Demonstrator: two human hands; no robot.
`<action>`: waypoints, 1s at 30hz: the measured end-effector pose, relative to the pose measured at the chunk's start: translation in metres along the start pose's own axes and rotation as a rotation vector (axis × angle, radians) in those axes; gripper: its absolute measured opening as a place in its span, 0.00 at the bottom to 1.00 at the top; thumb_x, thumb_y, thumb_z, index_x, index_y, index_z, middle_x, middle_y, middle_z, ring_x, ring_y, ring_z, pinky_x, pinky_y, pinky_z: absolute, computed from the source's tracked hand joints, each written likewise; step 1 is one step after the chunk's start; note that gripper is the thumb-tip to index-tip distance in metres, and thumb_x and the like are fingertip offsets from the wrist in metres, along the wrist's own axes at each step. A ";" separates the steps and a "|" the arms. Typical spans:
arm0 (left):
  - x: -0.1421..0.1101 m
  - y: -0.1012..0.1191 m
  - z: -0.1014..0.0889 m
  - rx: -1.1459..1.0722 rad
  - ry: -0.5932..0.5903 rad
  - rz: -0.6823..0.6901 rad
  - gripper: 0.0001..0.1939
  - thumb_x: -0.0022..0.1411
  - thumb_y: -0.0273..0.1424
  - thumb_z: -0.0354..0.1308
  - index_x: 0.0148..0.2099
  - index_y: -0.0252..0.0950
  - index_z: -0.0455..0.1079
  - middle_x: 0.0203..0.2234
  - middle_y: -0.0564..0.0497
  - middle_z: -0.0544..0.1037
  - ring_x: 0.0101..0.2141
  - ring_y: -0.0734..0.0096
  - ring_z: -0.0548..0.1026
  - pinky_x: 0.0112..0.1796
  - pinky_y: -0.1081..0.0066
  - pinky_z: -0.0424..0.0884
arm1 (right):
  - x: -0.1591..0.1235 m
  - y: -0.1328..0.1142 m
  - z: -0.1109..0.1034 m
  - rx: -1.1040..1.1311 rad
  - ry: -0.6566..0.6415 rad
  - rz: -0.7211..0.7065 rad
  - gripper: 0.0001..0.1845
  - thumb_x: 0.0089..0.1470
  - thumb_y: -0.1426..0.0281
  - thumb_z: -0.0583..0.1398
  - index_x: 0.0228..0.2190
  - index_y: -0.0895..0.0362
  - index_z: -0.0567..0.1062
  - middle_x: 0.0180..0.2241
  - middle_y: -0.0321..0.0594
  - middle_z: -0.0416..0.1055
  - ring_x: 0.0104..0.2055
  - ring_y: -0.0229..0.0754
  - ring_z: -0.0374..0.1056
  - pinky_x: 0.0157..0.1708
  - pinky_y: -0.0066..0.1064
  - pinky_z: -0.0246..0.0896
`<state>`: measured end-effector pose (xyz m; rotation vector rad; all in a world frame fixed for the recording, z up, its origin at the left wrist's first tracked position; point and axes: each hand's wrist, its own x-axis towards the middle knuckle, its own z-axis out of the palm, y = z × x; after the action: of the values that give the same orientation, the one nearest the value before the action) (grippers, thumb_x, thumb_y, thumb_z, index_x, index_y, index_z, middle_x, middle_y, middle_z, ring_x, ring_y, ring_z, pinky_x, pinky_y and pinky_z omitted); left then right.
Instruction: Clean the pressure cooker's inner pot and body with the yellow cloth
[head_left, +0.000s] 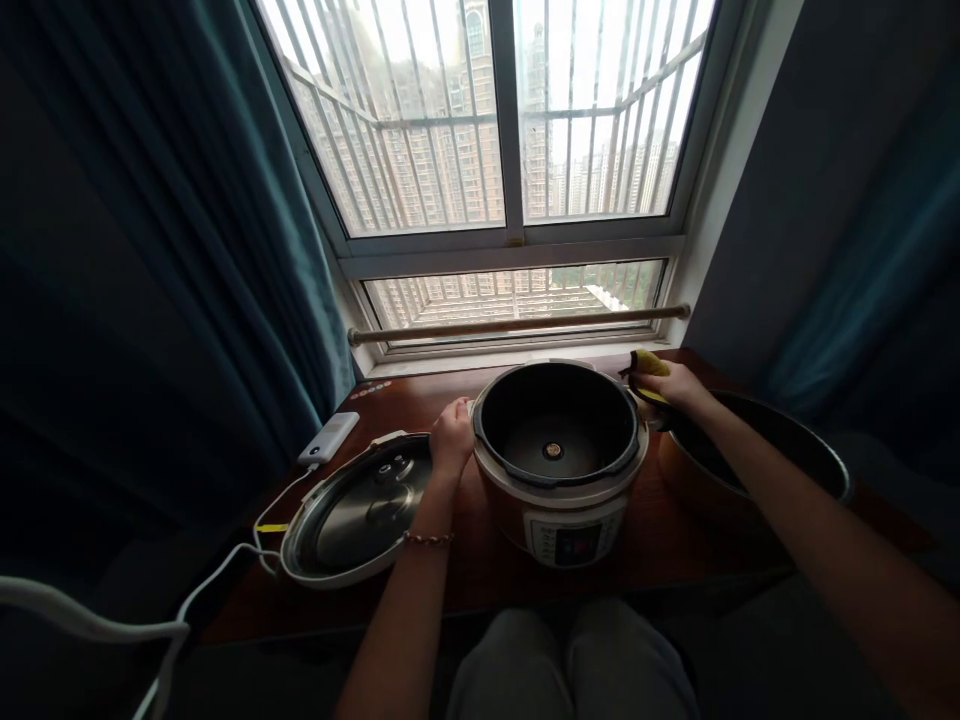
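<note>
An electric pressure cooker (561, 480) stands lidless on the wooden table, its control panel towards me. Its dark inside shows a small round disc on the bottom. At its left side, my left hand (453, 434) grips the outer edge, fingers partly hidden. A yellow and dark cloth (649, 366) is bunched in my right hand (676, 386), by the cooker's upper right rim. The cooker's lid (367, 510) lies to the left of my left hand, shiny underside up.
A large dark-lined pot (832, 468) stands at the right, under my right forearm. On the left are a white power strip (330, 438) and white cables (214, 562). A barred window (517, 242) lies behind the table (420, 390), with a blue curtain (247, 230) beside it.
</note>
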<state>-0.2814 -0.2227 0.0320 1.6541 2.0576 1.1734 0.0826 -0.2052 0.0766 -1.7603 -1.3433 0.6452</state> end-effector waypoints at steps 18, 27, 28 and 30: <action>0.005 -0.004 0.001 -0.013 0.019 -0.018 0.21 0.62 0.36 0.41 0.49 0.37 0.71 0.46 0.45 0.75 0.47 0.62 0.71 0.46 0.68 0.63 | -0.131 -0.080 0.055 -0.648 -0.697 -0.813 0.31 0.54 0.46 0.45 0.29 0.59 0.73 0.26 0.44 0.72 0.26 0.41 0.66 0.24 0.27 0.50; 0.004 -0.004 0.001 -0.025 0.014 -0.014 0.21 0.62 0.35 0.41 0.49 0.37 0.71 0.46 0.45 0.75 0.47 0.63 0.71 0.46 0.69 0.64 | -0.130 -0.056 0.027 -0.690 -0.564 -0.947 0.23 0.60 0.56 0.43 0.30 0.56 0.70 0.30 0.41 0.72 0.33 0.40 0.66 0.33 0.29 0.53; 0.004 -0.005 0.001 -0.029 0.014 -0.012 0.21 0.62 0.35 0.41 0.49 0.36 0.71 0.46 0.45 0.75 0.47 0.63 0.71 0.46 0.69 0.64 | -0.127 -0.053 0.023 -0.666 -0.555 -0.959 0.22 0.60 0.57 0.44 0.29 0.56 0.70 0.29 0.41 0.71 0.34 0.39 0.65 0.35 0.29 0.54; 0.004 -0.004 0.001 -0.036 0.013 -0.005 0.21 0.62 0.34 0.41 0.49 0.36 0.70 0.46 0.45 0.75 0.47 0.63 0.71 0.46 0.69 0.64 | -0.125 -0.047 0.016 -0.619 -0.522 -0.956 0.21 0.60 0.59 0.45 0.27 0.57 0.69 0.29 0.40 0.70 0.35 0.39 0.64 0.38 0.30 0.55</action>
<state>-0.2852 -0.2189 0.0294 1.6278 2.0359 1.2154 0.0075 -0.3140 0.0978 -1.1224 -2.6925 0.1237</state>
